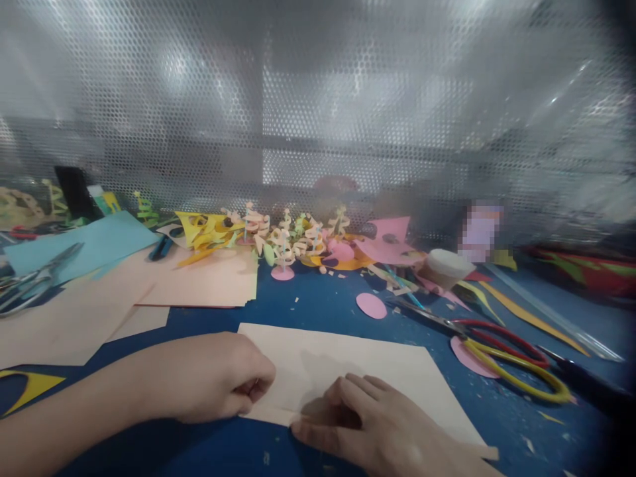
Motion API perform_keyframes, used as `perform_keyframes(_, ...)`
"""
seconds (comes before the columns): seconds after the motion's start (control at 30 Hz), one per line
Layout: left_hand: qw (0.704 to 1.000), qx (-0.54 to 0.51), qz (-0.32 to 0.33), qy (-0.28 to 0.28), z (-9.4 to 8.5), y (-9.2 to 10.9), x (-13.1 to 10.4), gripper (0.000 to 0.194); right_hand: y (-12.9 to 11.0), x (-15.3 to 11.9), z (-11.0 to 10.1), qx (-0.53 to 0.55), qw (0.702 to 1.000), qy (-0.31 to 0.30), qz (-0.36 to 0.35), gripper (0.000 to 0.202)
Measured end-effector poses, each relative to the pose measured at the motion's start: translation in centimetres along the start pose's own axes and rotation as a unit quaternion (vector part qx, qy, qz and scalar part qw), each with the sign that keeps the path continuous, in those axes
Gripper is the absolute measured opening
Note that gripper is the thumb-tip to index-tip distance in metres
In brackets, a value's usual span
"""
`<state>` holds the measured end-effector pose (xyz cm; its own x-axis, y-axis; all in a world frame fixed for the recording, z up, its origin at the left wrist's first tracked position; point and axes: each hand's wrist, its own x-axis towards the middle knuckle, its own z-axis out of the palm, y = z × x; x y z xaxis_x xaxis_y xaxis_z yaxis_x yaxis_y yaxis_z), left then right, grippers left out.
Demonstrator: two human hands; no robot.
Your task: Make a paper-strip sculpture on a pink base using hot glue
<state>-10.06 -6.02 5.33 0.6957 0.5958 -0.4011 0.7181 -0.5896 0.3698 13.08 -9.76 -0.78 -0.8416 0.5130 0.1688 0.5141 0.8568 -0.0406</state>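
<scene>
Left hand, curled with grip unclear, and half-open right hand apparently steady pale paper near the tabletop's front edge.

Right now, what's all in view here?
Front sheet: one, white, centre front
Right scissors: one, red and yellow, right
Left scissors: one, silvery, far left
Large sheet: one, light blue, rear left
Pale sheets: several, pinkish, left
Curled strips: many, mostly pale, rear centre
Discs: several, pink, centre and right
Scraps: many, yellow and pink, mostly rear
Round object: one, white, rear right
Table: one, blue, beneath
Mesh backdrop: one, grey, behind
Left hand: one, bare, sheet's left end
Right hand: one, bare, sheet's near edge
</scene>
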Motion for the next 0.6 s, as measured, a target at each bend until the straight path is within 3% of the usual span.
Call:
perform_keyframes(0.2,1.000,-0.002,0.001,-0.029,-0.5,-0.4,-0.3,0.014,-0.3,0.0,0.3,0.013,1.000,0.011,0.021,0.033)
perform_keyframes(0.4,0.999,0.033,-0.001,-0.032,-0.5,-0.8,-0.4,0.014,-0.6,0.5,0.2,0.033,0.998,0.056,0.003,0.022)
perform_keyframes(0.6,0.997,0.047,-0.017,-0.059,-1.3,-1.7,-0.4,0.016,-0.3,0.9,1.6,0.003,0.993,0.113,-0.043,0.016)
